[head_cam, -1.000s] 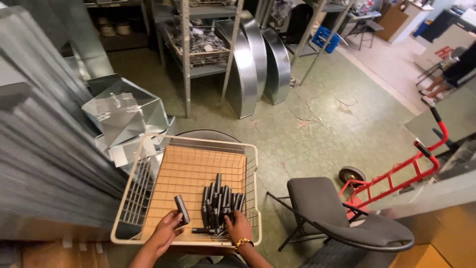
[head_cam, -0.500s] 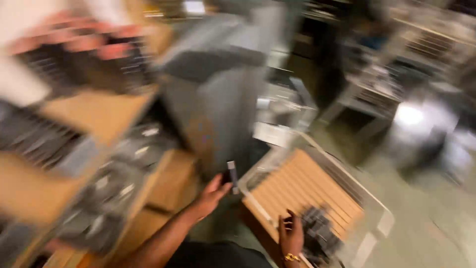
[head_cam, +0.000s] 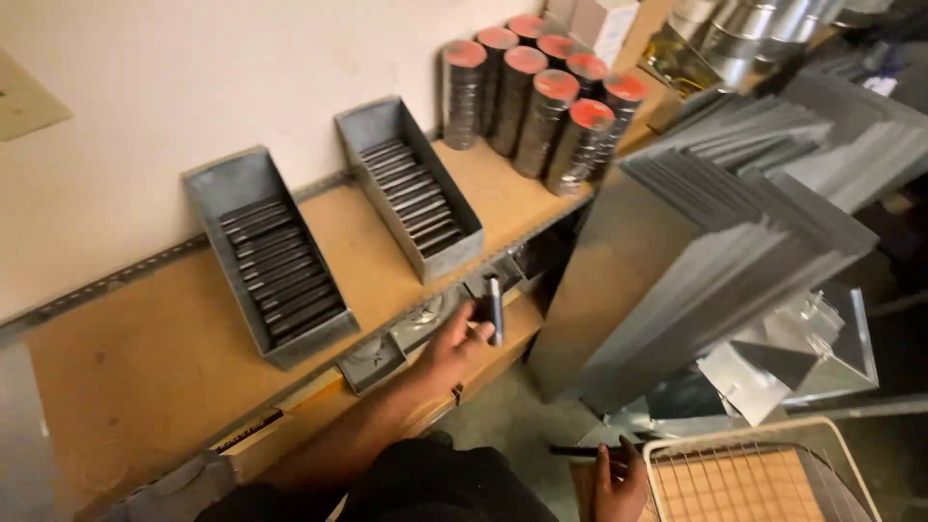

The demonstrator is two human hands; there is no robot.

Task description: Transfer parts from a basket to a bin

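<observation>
My left hand is raised at the front edge of a wooden shelf and holds a short dark metal piece upright. The hand is nearest to the right one of two grey metal bins, just below its front end. Both that bin and the left bin hold rows of similar dark pieces. My right hand is low at the bottom edge, gripping another dark piece beside the rim of a white wire basket with a tan board inside.
Stacks of round metal discs with red tops stand at the back right of the shelf. Grey sheet-metal panels lean against it on the right, with folded metal fittings on the floor. A cream wall backs the shelf.
My view swung from the basket on the floor up to the shelf. My left hand carried a dark piece from the basket up to the shelf's edge; my right hand stayed by the basket.
</observation>
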